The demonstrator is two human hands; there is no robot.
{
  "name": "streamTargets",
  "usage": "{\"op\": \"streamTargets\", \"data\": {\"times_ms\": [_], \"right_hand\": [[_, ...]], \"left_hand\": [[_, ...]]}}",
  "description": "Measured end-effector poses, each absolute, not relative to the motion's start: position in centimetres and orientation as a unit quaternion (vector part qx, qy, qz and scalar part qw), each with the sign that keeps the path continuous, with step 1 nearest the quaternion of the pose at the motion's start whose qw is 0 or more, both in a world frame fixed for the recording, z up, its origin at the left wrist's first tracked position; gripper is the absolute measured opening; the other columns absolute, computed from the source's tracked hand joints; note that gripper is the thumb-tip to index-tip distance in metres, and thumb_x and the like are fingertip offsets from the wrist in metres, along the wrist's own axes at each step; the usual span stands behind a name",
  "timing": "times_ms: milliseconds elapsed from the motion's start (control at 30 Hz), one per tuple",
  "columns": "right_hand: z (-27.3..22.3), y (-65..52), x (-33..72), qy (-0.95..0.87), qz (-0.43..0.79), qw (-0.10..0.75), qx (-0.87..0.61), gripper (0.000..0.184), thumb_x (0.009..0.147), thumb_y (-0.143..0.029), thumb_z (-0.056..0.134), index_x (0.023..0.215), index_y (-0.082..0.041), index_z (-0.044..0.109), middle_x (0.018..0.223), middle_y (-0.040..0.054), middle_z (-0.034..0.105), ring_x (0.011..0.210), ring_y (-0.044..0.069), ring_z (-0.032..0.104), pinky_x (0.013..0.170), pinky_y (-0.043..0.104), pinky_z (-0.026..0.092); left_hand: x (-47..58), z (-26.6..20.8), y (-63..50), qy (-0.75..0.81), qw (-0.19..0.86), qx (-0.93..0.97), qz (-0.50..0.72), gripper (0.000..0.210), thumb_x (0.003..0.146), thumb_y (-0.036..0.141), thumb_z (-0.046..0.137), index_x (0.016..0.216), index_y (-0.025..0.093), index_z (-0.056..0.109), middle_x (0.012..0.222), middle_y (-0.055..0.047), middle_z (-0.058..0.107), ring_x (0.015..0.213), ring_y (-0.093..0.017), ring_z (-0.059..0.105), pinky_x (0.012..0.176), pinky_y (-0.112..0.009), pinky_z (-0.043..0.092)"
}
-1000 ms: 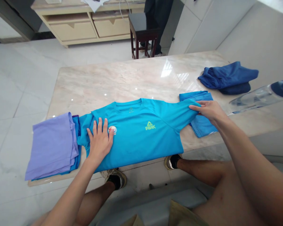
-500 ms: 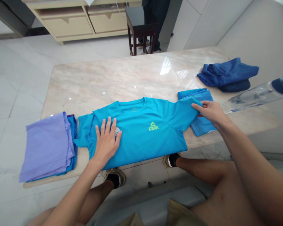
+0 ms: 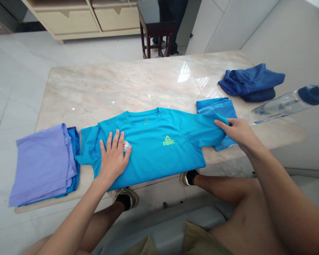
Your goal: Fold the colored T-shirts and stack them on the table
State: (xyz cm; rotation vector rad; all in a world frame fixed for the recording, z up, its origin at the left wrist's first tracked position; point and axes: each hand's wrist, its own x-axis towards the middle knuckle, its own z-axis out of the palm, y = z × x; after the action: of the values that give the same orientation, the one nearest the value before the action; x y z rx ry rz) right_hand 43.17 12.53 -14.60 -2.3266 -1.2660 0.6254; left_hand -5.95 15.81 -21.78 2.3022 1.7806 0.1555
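Note:
A bright blue T-shirt [image 3: 154, 152] with a green PEAK logo lies face up across the marble table [image 3: 117, 85], its collar pointing away from me. My left hand [image 3: 114, 157] rests flat on the chest, fingers spread, beside a round badge it partly covers. Pinched in my right hand [image 3: 235, 129] is the end of the sleeve on the right side, drawn out over a folded blue garment [image 3: 218, 106]. The other sleeve lies next to a folded lilac garment [image 3: 42, 163], which is stacked on blue cloth.
At the table's right end are a crumpled dark blue garment [image 3: 252, 83] and a clear bottle [image 3: 279, 106] with a blue lid. Beyond the table stand a dark stool [image 3: 155, 17], a person's legs [image 3: 179, 24] and a cream cabinet [image 3: 69, 23].
The view has shifted slightly. The sleeve in my right hand is spread wider and lower, covering more of the folded blue garment. My left hand keeps its place on the shirt.

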Motion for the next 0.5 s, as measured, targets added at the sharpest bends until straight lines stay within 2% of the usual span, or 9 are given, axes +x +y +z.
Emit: {"op": "streamTargets", "data": {"times_ms": [67,133,233,400,500], "right_hand": [[-14.1,12.7,42.0,-0.492,0.136,0.179,-0.841,0.043,0.102,-0.059,0.070,0.074,-0.028,0.062,0.061,0.0019,0.054,0.068,0.024,0.056,0.061,0.035,0.041],[-13.5,12.9,40.3,-0.515,0.055,0.149,-0.842,0.038,0.106,-0.057,0.066,0.083,-0.027,0.067,0.070,0.0072,0.063,0.076,0.029,0.063,0.070,0.038,0.046],[-13.0,13.0,37.2,-0.521,0.025,0.122,-0.844,0.038,0.109,-0.058,0.063,0.100,-0.024,0.076,0.084,0.0160,0.074,0.090,0.037,0.070,0.078,0.042,0.050],[-13.7,13.8,31.0,-0.576,0.124,0.144,-0.795,0.038,0.113,-0.051,0.058,0.104,-0.021,0.080,0.090,0.0190,0.079,0.092,0.040,0.076,0.080,0.044,0.055],[-14.2,14.0,27.3,-0.598,0.293,0.205,-0.717,0.039,0.115,-0.053,0.058,0.113,-0.022,0.080,0.092,0.0129,0.082,0.079,0.032,0.079,0.070,0.040,0.058]], "left_hand": [[-5.9,-21.7,15.8,0.610,0.113,0.783,0.049,0.076,0.115,0.052,0.038,0.182,0.016,0.041,0.192,-0.015,0.031,0.181,-0.042,0.022,0.145,-0.074,0.007],[-5.9,-21.6,15.8,0.611,0.113,0.782,0.043,0.076,0.115,0.052,0.038,0.182,0.015,0.042,0.192,-0.015,0.031,0.181,-0.041,0.022,0.145,-0.073,0.007],[-5.8,-21.5,15.8,0.612,0.109,0.783,0.036,0.076,0.116,0.052,0.037,0.182,0.014,0.042,0.192,-0.015,0.031,0.181,-0.040,0.021,0.145,-0.072,0.008],[-5.7,-21.5,15.7,0.610,0.104,0.784,0.037,0.076,0.116,0.052,0.037,0.182,0.015,0.042,0.192,-0.015,0.031,0.181,-0.040,0.022,0.145,-0.072,0.009],[-5.7,-21.5,15.8,0.611,0.104,0.784,0.034,0.075,0.116,0.051,0.038,0.182,0.015,0.043,0.192,-0.016,0.031,0.181,-0.041,0.022,0.145,-0.073,0.010]]}}
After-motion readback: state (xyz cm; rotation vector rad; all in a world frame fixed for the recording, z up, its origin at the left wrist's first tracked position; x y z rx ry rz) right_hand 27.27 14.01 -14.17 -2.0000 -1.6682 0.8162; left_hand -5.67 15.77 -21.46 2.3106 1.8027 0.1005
